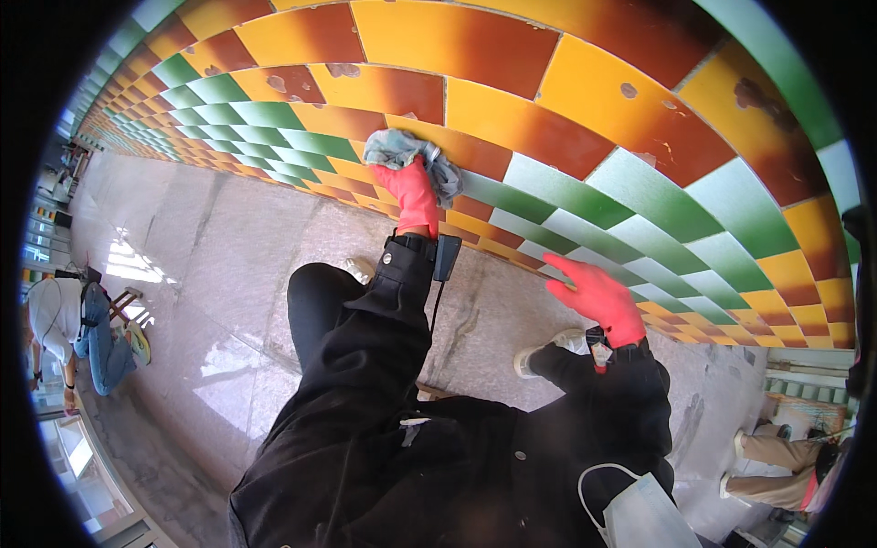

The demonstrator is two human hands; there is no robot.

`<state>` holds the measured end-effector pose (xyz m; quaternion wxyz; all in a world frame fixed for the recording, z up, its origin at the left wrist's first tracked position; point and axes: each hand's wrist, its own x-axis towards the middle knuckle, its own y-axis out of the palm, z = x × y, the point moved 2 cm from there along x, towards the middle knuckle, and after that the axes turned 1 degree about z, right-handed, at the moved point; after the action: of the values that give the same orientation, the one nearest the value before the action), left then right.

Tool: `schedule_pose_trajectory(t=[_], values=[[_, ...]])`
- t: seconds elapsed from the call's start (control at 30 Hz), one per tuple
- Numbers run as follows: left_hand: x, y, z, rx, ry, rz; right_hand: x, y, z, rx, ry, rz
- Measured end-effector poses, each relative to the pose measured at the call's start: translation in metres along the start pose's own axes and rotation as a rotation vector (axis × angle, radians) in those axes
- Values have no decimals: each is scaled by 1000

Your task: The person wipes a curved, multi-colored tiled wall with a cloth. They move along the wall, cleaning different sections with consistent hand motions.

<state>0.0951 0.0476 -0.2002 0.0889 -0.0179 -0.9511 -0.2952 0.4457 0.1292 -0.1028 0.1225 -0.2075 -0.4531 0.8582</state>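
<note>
My left hand [411, 192], in a red glove, holds a crumpled grey-blue cloth [401, 147] pressed against a wall of glazed tiles [411, 41] in yellow, brown and green. Part of the cloth hangs to the right of the fingers. My right hand [596, 294], also gloved in red, is raised beside the lower tiles with its fingers apart and nothing in it. From this view I cannot tell whether its fingertips touch the wall. Several tiles higher up bear chipped or stained patches.
Below the wall runs a stone-like floor [267, 226] with bright sun patches. At the far left a person [103, 335] in jeans bends by a window, near a small wooden stool [125, 301]. Another person's legs [774, 466] show at the lower right. A face mask [644, 514] hangs at my front.
</note>
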Motion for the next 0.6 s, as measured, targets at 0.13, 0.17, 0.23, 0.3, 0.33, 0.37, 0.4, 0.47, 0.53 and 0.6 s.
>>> schedule_pose_trajectory(t=[0.13,0.17,0.23,0.3,0.33,0.37,0.4,0.47,0.53,0.6], values=[[11,-31,51,110,170,-87,5,11,-5,-47,-26,-17],[13,-39,62,129,180,-132,8,15,-7,-69,-17,-20],[19,-58,83,176,45,-101,14,23,-8,-49,-66,-7],[18,-75,103,250,-65,-105,19,27,-7,-41,-79,24],[18,-83,116,92,-242,-95,22,27,-5,-39,-81,39],[10,-92,128,97,-317,-127,24,28,-2,-18,-83,53],[-6,-101,142,130,-457,-192,26,27,1,-8,-81,70],[-26,-117,174,113,-636,-259,28,25,5,-56,-38,111],[-45,-131,202,-29,-681,-128,30,24,6,-70,-17,123],[-66,-133,216,357,-586,239,34,24,4,-76,-28,106]])
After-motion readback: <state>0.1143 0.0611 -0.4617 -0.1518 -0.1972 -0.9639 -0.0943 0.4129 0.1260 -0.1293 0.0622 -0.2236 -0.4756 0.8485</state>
